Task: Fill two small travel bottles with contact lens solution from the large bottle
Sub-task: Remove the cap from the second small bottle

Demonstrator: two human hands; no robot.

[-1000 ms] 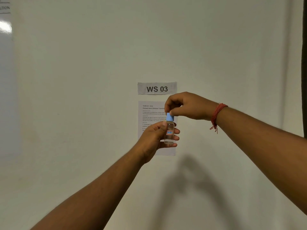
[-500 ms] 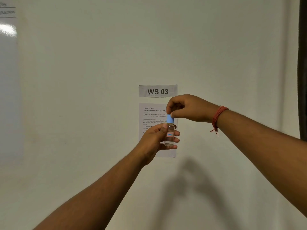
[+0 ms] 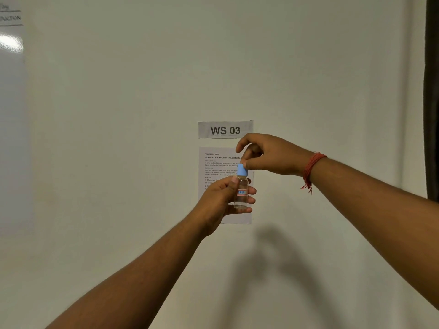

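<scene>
A small clear travel bottle [image 3: 241, 193] with a red and blue label stands upright in my left hand [image 3: 221, 198], whose fingers wrap around its body. Its light blue cap [image 3: 242, 169] sits on the neck. My right hand [image 3: 266, 155] reaches in from the right and pinches the cap's right side between thumb and fingertips, with the index finger raised above it. A red thread bracelet [image 3: 312, 167] circles the right wrist. The large bottle and a second travel bottle are out of view.
Both hands are held up in front of a pale wall. A "WS 03" sign [image 3: 225, 129] and a printed task sheet [image 3: 221, 162] are taped to it behind the bottle. A dark curtain edge [image 3: 432, 91] runs down the far right; a whiteboard [image 3: 10, 91] sits at the left.
The right hand's fingers have shifted around the cap, with the index finger lifting off it. The bottle and left hand stay almost still; the view has tilted slightly.
</scene>
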